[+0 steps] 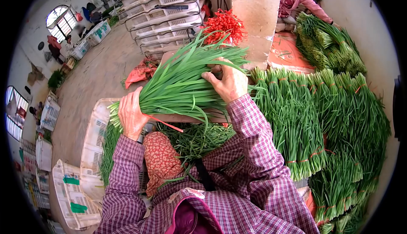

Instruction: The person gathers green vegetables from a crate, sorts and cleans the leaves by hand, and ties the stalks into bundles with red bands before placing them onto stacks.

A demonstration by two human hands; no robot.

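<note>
A large bunch of garlic chives (182,87) lies slantwise in front of me, pale stem ends at the lower left and green leaves fanning to the upper right. Near the stems, my left hand (131,113) is closed around the bunch. A red tie strip (165,123) sticks out beside that hand, trailing to the right. My right hand (229,81) is at the leafy end, thumb and fingers curled in on the leaves; its fingertips are partly hidden. Beneath the bunch is a brown board (218,118). Loose green leaves (197,140) lie below it, over my lap.
Tied chive bundles (292,119) are piled at my right. A heap of red ties (224,27) sits beyond the board, before stacked white crates (159,11). A white basket (91,138) stands left. At upper right, another person's pink sleeve (311,5) reaches toward more bundles (330,43).
</note>
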